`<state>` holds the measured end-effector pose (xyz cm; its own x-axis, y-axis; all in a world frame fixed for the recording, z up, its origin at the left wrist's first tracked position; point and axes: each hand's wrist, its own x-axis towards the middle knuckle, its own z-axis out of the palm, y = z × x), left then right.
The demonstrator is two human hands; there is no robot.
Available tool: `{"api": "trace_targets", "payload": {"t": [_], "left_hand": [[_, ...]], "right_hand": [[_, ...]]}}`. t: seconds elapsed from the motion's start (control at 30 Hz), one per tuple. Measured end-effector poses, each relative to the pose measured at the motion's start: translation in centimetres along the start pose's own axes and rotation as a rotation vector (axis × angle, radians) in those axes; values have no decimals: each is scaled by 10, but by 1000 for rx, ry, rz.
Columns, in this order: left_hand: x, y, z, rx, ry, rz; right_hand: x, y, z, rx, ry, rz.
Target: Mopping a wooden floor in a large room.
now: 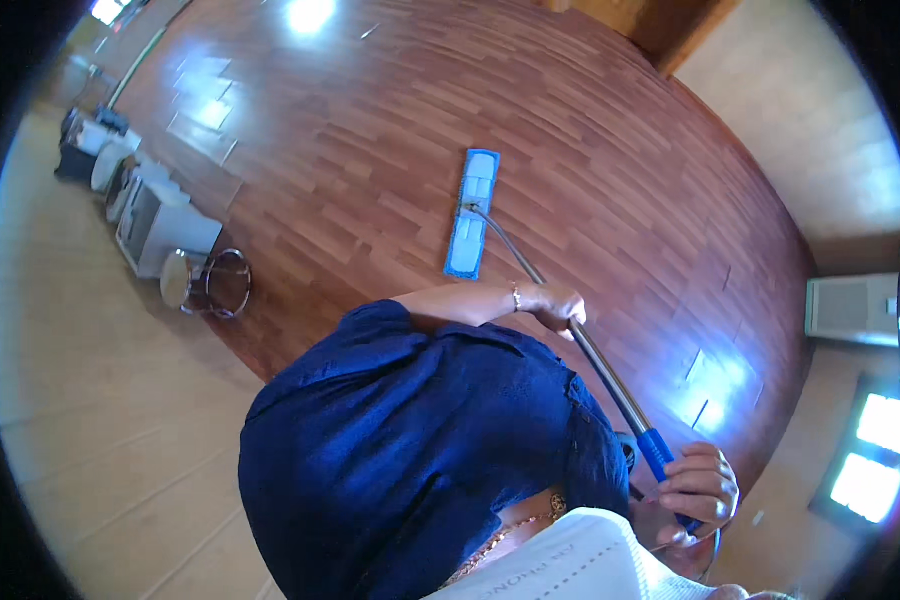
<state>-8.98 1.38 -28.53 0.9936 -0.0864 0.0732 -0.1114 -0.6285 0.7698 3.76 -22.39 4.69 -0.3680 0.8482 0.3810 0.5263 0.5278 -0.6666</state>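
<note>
A flat mop with a blue-edged rectangular head lies on the wood-plank floor ahead of me. Its metal pole slants back toward my right side and ends in a blue grip. My left hand, with a bracelet at the wrist, reaches across my front and is closed around the middle of the pole. Wrapped round the blue grip at the upper end is my right hand, close to my body. Part of the grip is hidden by its fingers.
Along the left wall stand a round stool with chrome rings, a white cabinet and several other items. A pale wall borders the floor at right, with a white boxy unit farther along. Light glares off the floor.
</note>
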Motion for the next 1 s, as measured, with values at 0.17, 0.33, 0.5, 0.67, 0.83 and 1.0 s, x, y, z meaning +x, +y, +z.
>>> {"api": "trace_targets", "payload": {"t": [0.17,0.33,0.5,0.67,0.83,1.0], "left_hand": [[-94,-8,-38,-63,175,-173],[-171,-32,-43,-11,380,-114],[-242,-37,-37,42,503,-400],[-284,-20,-17,25,728,-549],[-318,-3,5,56,855,-734],[-337,35,15,-10,961,-930]], "right_hand": [[49,54,52,294,52,-186],[92,72,93,472,50,-136],[144,86,120,577,-135,-186],[187,95,136,695,-331,-262],[212,98,158,813,-318,-220],[231,97,176,880,-313,-126]]}}
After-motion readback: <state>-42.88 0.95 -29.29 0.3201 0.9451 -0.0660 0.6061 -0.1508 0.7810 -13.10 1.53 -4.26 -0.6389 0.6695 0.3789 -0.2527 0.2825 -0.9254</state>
